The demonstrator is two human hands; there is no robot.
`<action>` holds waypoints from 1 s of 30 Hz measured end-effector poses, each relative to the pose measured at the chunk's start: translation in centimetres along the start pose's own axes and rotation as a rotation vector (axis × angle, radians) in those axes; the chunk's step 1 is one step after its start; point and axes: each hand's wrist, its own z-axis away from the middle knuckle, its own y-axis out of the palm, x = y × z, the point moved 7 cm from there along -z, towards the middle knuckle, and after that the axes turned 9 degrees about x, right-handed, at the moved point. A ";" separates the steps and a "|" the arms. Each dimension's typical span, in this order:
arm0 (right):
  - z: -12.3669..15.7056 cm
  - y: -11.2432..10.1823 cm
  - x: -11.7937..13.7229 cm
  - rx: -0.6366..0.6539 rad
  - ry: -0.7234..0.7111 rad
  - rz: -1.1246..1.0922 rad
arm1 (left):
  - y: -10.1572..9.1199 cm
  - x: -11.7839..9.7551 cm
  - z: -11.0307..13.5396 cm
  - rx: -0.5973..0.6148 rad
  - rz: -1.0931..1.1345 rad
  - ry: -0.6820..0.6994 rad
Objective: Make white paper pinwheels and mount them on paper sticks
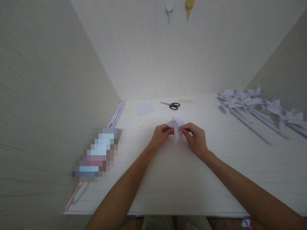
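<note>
Over the middle of the white table, a white paper pinwheel head (177, 126) with curled blades is pinched between my two hands. My left hand (161, 134) grips its left side with thumb and fingers together. On the other side, my right hand (195, 137) pinches the paper near its centre. Fingertips and blades hide the exact spot where they meet. Just beyond the hands lie scissors (171, 105) with black handles, their blades pointing left. A flat square of pale paper (145, 109) rests to the left of them.
Several finished paper pinwheels on rolled sticks (251, 111) are heaped at the right. White paper rolls (116, 115) lean at the back left, behind a pixelated object (98, 153) with a pink handle. Thin yellowish bits (185, 101) lie near the back wall.
</note>
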 end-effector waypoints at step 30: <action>0.0 1.3 0.0 0.113 -0.064 0.022 | 0.3 -0.3 0.3 0.073 -0.197 -0.002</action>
